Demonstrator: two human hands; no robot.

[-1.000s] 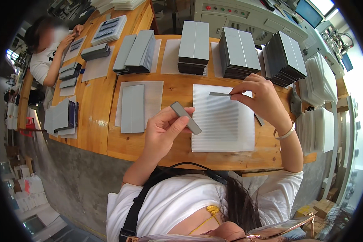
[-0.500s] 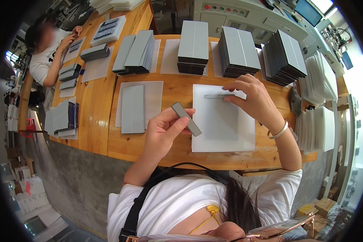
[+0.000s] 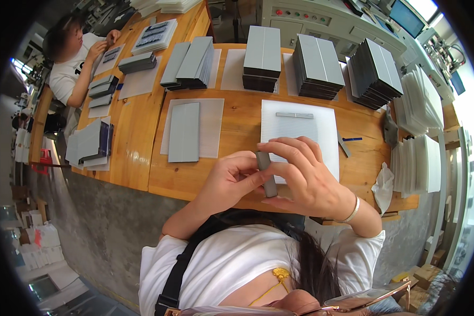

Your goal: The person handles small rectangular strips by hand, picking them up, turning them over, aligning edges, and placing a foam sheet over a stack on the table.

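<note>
A small bundle of narrow grey strips (image 3: 267, 174) is held in front of my chest, over the table's near edge. My left hand (image 3: 226, 181) pinches it between thumb and fingers. My right hand (image 3: 310, 179) closes on the same bundle from the other side, fingers curved around its ends. Beyond my hands lies a white ribbed plastic sheet (image 3: 326, 124), with a thin row of grey strips (image 3: 295, 115) across its far part. To the left, a grey rectangular block of strips (image 3: 184, 131) rests on another ribbed sheet (image 3: 210, 129).
Tall grey stacks (image 3: 262, 52) line the table's back. White sheets (image 3: 418, 100) stand piled at right, near a crumpled plastic bag (image 3: 383, 187), a grey strip (image 3: 344, 147) and a small blue piece (image 3: 353, 139). A co-worker (image 3: 73, 63) sits at far left.
My right hand has left the strips on the sheet and come back to the bundle in my left hand. Both hands are now together on it, and the view has shifted slightly.
</note>
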